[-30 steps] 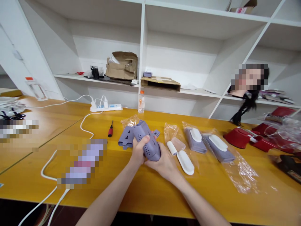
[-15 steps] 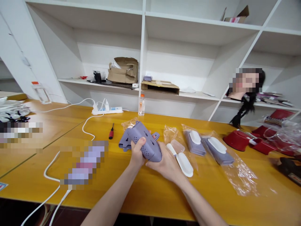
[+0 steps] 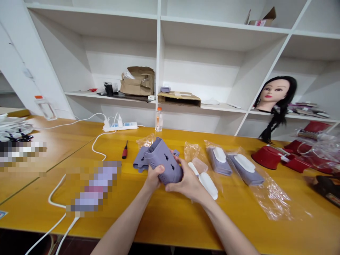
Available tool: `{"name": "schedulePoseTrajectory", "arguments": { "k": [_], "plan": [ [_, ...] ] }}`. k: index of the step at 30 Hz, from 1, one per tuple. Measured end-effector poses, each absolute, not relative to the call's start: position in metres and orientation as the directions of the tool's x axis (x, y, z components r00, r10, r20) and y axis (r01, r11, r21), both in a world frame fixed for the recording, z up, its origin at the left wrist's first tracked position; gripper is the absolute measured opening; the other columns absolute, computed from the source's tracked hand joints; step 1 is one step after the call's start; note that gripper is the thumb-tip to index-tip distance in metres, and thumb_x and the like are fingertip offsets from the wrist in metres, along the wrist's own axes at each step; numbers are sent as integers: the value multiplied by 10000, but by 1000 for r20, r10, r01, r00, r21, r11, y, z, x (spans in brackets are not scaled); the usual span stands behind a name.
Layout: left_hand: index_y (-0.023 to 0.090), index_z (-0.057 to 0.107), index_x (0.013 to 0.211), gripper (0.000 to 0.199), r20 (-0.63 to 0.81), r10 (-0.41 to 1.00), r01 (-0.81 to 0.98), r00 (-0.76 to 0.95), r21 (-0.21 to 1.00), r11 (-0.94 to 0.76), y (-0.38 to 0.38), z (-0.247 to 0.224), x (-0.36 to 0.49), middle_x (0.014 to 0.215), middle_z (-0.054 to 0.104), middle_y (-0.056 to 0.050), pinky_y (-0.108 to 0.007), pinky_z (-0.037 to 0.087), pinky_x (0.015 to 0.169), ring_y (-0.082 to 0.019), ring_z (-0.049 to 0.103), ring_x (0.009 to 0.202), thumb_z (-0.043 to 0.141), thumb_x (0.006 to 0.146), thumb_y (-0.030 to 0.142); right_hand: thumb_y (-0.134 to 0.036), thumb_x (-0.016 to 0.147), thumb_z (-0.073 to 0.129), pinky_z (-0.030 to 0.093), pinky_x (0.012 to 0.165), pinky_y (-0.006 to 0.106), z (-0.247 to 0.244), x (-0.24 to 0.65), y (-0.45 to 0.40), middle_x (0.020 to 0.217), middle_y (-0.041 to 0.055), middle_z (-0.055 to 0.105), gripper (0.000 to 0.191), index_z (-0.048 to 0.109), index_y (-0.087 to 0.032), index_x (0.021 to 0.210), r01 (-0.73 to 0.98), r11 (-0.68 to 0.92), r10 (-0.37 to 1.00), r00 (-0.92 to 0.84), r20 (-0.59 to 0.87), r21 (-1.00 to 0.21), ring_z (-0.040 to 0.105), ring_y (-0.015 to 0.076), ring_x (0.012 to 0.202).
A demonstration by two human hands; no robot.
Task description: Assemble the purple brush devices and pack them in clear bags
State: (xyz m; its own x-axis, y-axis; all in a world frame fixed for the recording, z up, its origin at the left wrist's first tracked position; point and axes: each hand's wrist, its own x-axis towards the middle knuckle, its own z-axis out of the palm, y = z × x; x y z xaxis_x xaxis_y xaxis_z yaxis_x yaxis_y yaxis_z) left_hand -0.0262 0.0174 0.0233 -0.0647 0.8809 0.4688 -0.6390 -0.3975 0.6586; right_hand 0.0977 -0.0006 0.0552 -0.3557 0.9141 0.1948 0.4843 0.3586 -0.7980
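Our left hand (image 3: 153,178) and right hand (image 3: 188,183) curl closed around the grey-purple perforated plastic housing (image 3: 164,163), held at twelve o'clock over the yellow tabletop (image 3: 170,221). Both palms wrapping it give us steady control.

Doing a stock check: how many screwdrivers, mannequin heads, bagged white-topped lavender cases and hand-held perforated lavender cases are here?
Red-handled screwdriver: 1
Mannequin head: 1
Bagged white-topped lavender case: 2
Perforated lavender case, held by left hand and right hand: 1
Total: 5
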Motion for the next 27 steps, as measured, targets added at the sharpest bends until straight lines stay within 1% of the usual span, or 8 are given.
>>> {"name": "schedulePoseTrajectory", "arguments": {
  "k": [3, 7, 9, 11, 16, 19, 22, 27],
  "plan": [
    [173, 564, 969, 408, 501, 862, -598, -74, 669, -441, 16, 24, -28, 872, 640, -84, -419, 449, 817, -264, 590, 903, 584, 618, 382, -345, 396, 802, 449, 797, 344, 56, 96, 0, 1183, 60, 513, 1037, 305, -230, 1299, 489, 346, 912, -375, 165, -801, 518, 227, 1034],
    [158, 592, 934, 467, 534, 845, -429, -36, 755, -496, 18, 36, -47, 828, 648, -78, -373, 480, 735, -246, 615, 793, 718, 501, 282, -373, 475, 762, 420, 561, 271, 45, 101, -5, 827, -3, 619, 644, 517, -206, 1047, 571, 284, 912, -409, 33, -770, 573, 168, 699],
    [171, 594, 968, 525, 529, 831, -357, -170, 753, -552, 22, 43, -60, 857, 649, -72, -333, 487, 701, -228, 618, 774, 741, 465, 192, -377, 476, 756, 377, 514, 251, 37, 107, -5, 729, -21, 596, 497, 541, -200, 887, 621, 284, 928, -371, 45, -731, 536, 147, 624],
    [187, 595, 959, 431, 448, 834, -486, -322, 677, -552, 27, 47, -70, 805, 655, -57, -332, 498, 657, -224, 628, 731, 684, 545, 265, -383, 486, 744, 367, 523, 250, 32, 113, -3, 719, -22, 571, 440, 519, -200, 817, 665, 285, 950, -292, 111, -690, 514, 142, 625],
    [179, 583, 970, 395, 184, 923, -737, -337, 559, -380, 39, 46, -74, 865, 659, -65, -401, 499, 713, -253, 641, 760, 606, 631, 381, -403, 456, 748, 403, 645, 297, 32, 125, 10, 899, 15, 520, 612, 475, -203, 965, 753, 292, 955, -260, 140, -590, 523, 179, 763],
    [184, 562, 953, 386, 72, 892, -784, -446, 450, -428, 43, 45, -79, 838, 648, -49, -407, 483, 784, -227, 629, 794, 577, 670, 447, -440, 445, 748, 404, 728, 338, 32, 136, 17, 988, 44, 497, 742, 431, -204, 1073, 797, 276, 961, -236, 143, -538, 513, 235, 904],
    [208, 529, 942, 403, -97, 820, -788, -565, 358, -501, 46, 44, -89, 778, 617, -6, -388, 476, 816, -191, 613, 796, 584, 667, 497, -475, 477, 718, 390, 780, 351, 33, 152, 27, 1008, 61, 496, 688, 451, -197, 1047, 829, 239, 962, -132, 239, -506, 483, 264, 992],
    [205, 550, 885, 356, -89, 854, -790, -512, 438, -428, 45, 44, -83, 729, 607, -5, -403, 492, 765, -187, 609, 707, 591, 674, 490, -562, 571, 615, 390, 727, 346, 44, 181, 53, 991, 121, 514, 691, 441, -140, 1090, 886, -1, 942, 157, 297, -464, 519, 286, 933]
  ]
}}
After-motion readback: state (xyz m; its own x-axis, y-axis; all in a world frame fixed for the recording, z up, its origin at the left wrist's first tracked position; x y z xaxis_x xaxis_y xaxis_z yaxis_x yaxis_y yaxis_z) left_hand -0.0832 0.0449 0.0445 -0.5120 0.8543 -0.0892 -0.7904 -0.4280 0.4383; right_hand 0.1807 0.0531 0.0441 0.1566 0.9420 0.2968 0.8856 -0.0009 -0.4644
